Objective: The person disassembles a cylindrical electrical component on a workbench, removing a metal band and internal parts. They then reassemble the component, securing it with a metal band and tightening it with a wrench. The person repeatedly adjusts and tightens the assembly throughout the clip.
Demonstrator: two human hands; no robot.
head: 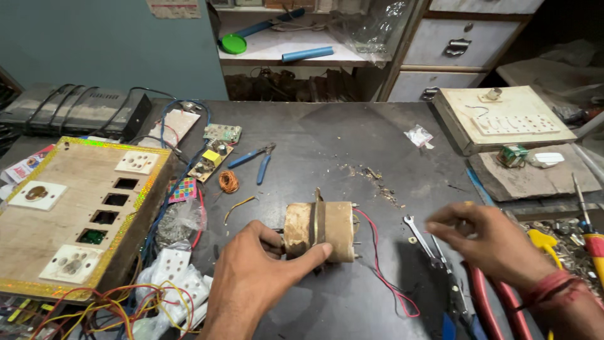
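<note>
- At the middle of the dark, dusty workbench [352, 135] we see a beige cylindrical motor body with a dark band round its middle [319, 231], lying on its side.
- Our left hand [251, 283] comes in from six o'clock and grips that cylinder, the thumb laid along its near side and the fingers wrapped behind its left end.
- Our right hand [487, 242] hovers at three o'clock of the cylinder, apart from it, its fingertips pinched narrowly together; it is blurred, so we cannot tell whether it holds anything.
- A thin red wire [385, 275] trails from the cylinder's right end toward five o'clock across the bench.
- Just under the right hand lie a small silver open-ended spanner [420, 237] and red-handled pliers [487, 302].
- At eleven o'clock of the cylinder sit a small coil of orange copper wire [228, 181] and blue-handled pliers [259, 160].
- At nine o'clock stands a wooden switch board with white sockets and dark cut-outs [69, 214], with tangled coloured wires [119, 308] below it.
- At two o'clock rests a second cream board [503, 119].
</note>
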